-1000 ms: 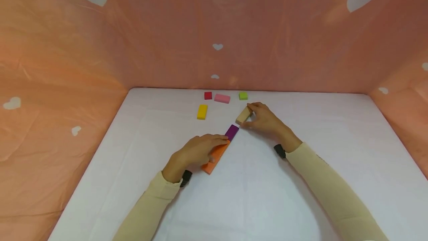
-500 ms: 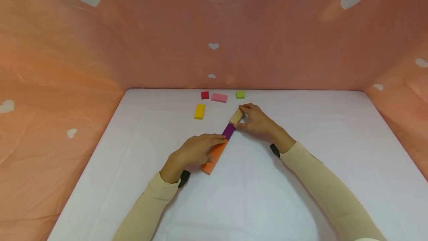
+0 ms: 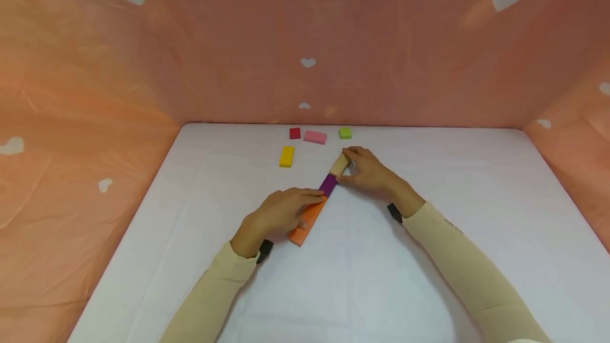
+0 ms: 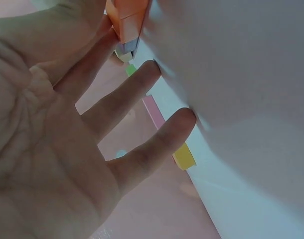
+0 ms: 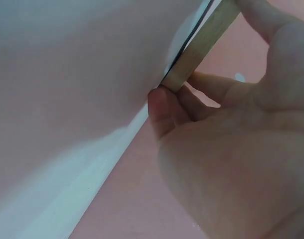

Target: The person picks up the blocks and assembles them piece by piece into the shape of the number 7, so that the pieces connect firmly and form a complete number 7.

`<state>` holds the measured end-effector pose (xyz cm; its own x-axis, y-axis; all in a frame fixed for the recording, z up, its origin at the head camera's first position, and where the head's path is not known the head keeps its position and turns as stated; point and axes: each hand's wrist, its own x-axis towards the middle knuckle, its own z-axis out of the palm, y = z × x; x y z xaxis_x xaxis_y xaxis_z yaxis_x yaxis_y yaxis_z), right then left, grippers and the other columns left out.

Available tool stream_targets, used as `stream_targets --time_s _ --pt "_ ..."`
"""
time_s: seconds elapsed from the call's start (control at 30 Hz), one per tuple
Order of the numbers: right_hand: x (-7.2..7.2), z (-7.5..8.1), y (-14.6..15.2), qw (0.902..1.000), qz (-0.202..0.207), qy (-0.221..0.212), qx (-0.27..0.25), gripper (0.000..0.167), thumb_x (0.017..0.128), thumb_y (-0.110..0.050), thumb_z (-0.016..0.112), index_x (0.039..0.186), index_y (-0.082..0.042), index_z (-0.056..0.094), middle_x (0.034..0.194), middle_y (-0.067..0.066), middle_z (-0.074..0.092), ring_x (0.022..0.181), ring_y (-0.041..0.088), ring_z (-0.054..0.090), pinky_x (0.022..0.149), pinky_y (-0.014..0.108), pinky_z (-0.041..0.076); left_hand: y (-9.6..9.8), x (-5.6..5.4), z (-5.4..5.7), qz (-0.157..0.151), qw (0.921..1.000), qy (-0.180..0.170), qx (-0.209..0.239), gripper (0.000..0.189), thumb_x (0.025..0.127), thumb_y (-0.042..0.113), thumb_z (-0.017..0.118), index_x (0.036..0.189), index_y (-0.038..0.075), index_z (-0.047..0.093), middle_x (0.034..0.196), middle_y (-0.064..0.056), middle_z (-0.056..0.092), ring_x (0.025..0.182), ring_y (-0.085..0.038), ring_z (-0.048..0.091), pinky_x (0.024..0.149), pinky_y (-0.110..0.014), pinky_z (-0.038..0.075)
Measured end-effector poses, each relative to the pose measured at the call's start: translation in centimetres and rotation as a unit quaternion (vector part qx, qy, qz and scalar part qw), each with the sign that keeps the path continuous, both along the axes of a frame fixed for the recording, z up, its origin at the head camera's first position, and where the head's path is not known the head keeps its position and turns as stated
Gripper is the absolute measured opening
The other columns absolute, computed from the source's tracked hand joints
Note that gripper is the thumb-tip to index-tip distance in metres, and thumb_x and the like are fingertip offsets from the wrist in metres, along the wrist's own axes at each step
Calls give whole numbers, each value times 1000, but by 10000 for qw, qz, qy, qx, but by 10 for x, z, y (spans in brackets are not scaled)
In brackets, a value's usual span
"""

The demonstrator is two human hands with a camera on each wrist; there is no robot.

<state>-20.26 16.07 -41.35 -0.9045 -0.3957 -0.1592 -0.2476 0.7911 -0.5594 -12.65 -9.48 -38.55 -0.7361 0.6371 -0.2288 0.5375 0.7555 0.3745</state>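
My left hand (image 3: 281, 210) lies over the orange block (image 3: 312, 213), its index finger reaching the far end near the purple block (image 3: 328, 184) and its thumb on the near part. In the left wrist view a seam crosses the orange piece (image 4: 129, 20), and the other fingers are spread and nearly straight. My right hand (image 3: 369, 173) pinches a plain wooden block (image 3: 339, 164) end to end between thumb and fingers. The wooden block's near end meets the purple block, in one slanting line with the orange. In the right wrist view the wooden block (image 5: 202, 45) sits low along the table.
Beyond the hands lie a yellow block (image 3: 287, 156), a red block (image 3: 295, 133), a pink block (image 3: 315, 137) and a green block (image 3: 345, 133). The white table (image 3: 229, 163) ends at an orange-pink curtain (image 3: 305, 30) with hearts.
My right hand has drawn the wooden block left and nearer, closing the gap to the purple block. My left hand has stayed on the orange block.
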Motion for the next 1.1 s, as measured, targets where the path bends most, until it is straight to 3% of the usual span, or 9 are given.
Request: stream_targets --time_s 0.33,0.57,1.1 --pt "4 -6 -3 10000 35 20 -53 76 100 -43 54 157 -4 24 162 17 24 149 38 23 122 58 22 -1 1 -7 25 9999 -104 -17 60 88 14 74 145 22 54 154 7 46 140 -23 48 88 -37 55" --pt "3 -9 -5 9999 -54 101 -49 75 99 -43 57 157 -5 28 160 16 27 148 37 25 122 55 24 -2 2 -6 14 10000 -71 17 61 87 15 76 144 22 55 154 7 48 140 -23 48 98 -45 53" --pt "-3 -6 -9 9978 -50 552 365 74 96 -46 62 153 -6 36 156 16 37 144 38 34 120 55 28 -3 0 -3 -52 9999 -56 109 60 88 14 75 144 19 55 153 5 48 140 -23 48 104 -46 50"
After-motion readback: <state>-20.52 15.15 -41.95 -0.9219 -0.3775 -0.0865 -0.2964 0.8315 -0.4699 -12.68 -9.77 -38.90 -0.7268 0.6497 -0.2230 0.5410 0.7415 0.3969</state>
